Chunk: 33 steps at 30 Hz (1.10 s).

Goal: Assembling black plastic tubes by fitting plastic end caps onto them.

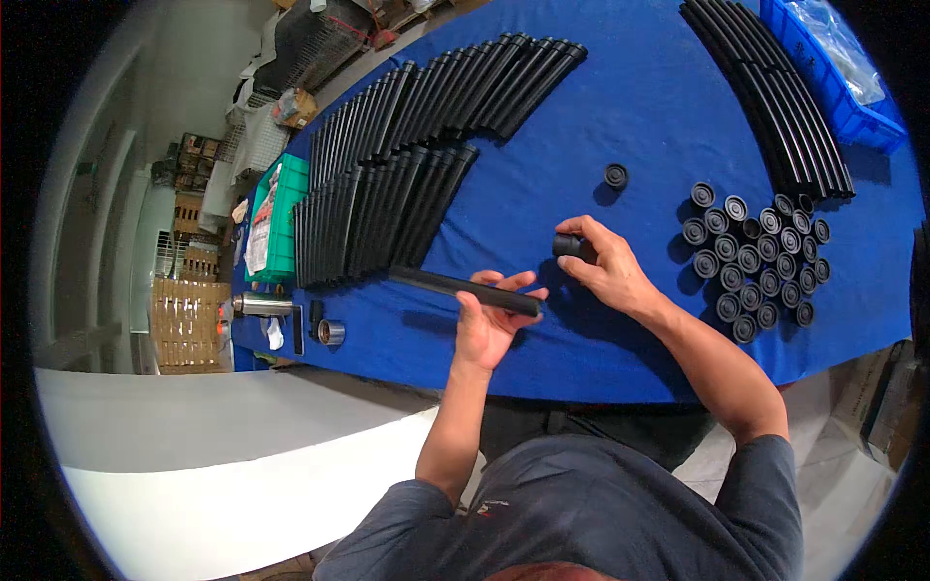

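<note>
My left hand (pixel 489 329) holds a black tube (pixel 460 289) from below, its thumb and fingers around the end nearer my right hand. The tube lies almost level, its far end pointing left toward the rows of tubes. My right hand (pixel 612 271) pinches a short round black cap (pixel 572 246) between thumb and fingers, just right of the tube's near end and apart from it. One black cap (pixel 615 176) stands alone on the table beyond my right hand. Several more round caps (pixel 749 259) with ringed tops are grouped to the right.
A blue cloth (pixel 542 174) covers the table. Capped black tubes (pixel 387 213) lie in two rows at left; plain tubes (pixel 775 107) lie at far right beside a blue crate (pixel 843 77). A green crate (pixel 281 223), a metal flask (pixel 262 305) and a metal cup (pixel 331 333) stand at the left end.
</note>
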### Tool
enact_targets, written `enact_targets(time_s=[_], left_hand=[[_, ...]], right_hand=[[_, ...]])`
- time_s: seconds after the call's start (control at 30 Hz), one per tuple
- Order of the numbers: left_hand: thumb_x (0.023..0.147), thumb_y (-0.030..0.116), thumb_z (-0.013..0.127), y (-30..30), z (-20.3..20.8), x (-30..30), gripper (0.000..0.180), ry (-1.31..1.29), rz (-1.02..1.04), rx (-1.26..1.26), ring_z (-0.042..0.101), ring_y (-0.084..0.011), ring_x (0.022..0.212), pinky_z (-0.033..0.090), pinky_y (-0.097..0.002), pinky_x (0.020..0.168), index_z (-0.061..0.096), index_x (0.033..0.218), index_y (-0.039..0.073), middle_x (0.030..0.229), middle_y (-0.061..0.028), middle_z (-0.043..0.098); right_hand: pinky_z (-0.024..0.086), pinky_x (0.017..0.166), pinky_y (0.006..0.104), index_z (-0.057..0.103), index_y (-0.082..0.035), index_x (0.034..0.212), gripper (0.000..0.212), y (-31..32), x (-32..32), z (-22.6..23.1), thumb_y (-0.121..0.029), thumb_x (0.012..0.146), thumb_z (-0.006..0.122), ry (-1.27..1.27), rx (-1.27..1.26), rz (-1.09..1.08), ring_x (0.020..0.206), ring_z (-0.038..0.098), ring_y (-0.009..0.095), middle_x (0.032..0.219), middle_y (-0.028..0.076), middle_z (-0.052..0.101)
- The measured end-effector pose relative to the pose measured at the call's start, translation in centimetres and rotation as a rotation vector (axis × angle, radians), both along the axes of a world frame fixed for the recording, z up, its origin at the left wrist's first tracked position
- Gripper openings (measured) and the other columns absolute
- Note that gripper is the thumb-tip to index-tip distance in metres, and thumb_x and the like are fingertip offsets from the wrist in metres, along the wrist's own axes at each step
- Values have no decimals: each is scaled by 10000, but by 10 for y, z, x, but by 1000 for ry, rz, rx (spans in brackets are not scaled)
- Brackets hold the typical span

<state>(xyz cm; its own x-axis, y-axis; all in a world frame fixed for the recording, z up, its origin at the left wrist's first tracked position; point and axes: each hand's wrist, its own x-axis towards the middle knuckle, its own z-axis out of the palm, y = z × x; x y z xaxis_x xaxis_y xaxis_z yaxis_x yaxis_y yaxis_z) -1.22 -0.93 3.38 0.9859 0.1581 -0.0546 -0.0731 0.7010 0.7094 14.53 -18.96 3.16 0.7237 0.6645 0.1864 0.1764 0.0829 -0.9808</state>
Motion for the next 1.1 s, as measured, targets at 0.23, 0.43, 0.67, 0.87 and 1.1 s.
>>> enact_targets(time_s=[0.23, 0.43, 0.67, 0.87, 1.1], left_hand=[[914, 224, 679, 10, -33, 7, 347, -114, 98, -393, 609, -406, 1162, 596, -461, 908, 579, 1229, 118, 1265, -233, 611], [884, 103, 712, 2, -27, 23, 345, -88, 166, -194, 630, -389, 1134, 565, -479, 956, 578, 1201, 95, 1260, -233, 617], [888, 66, 692, -8, -18, 30, 297, 5, 207, -65, 633, -344, 1138, 546, -494, 972, 582, 1164, 84, 1221, -245, 629], [927, 59, 632, -8, -26, 28, 277, -4, 210, -52, 627, -350, 1146, 542, -511, 971, 559, 1193, 82, 1228, -253, 623], [922, 32, 630, -11, -23, 29, 243, 0, 210, -53, 656, -334, 1098, 567, -489, 939, 577, 1158, 56, 1188, -235, 646]], right_hand=[[468, 682, 240, 573, -26, 1237, 379, 1, 3, 2, -99, 880, 680, 377, 89, 275, 766, 542, 64, 914, -12, 589], [460, 702, 218, 526, -17, 1285, 399, 0, -1, 1, -64, 912, 662, 423, 80, 309, 787, 535, 62, 939, -8, 564], [469, 725, 228, 517, -7, 1291, 392, -2, 1, 0, -60, 926, 648, 361, 2, 340, 822, 552, 65, 1002, 15, 562], [489, 707, 312, 576, -5, 1224, 364, -3, -3, 10, -124, 894, 674, -51, -95, 226, 811, 593, 184, 977, 108, 602], [499, 740, 371, 579, -1, 1215, 355, -3, -1, 15, -126, 895, 669, -249, -152, 220, 868, 622, 298, 1014, 157, 614]])
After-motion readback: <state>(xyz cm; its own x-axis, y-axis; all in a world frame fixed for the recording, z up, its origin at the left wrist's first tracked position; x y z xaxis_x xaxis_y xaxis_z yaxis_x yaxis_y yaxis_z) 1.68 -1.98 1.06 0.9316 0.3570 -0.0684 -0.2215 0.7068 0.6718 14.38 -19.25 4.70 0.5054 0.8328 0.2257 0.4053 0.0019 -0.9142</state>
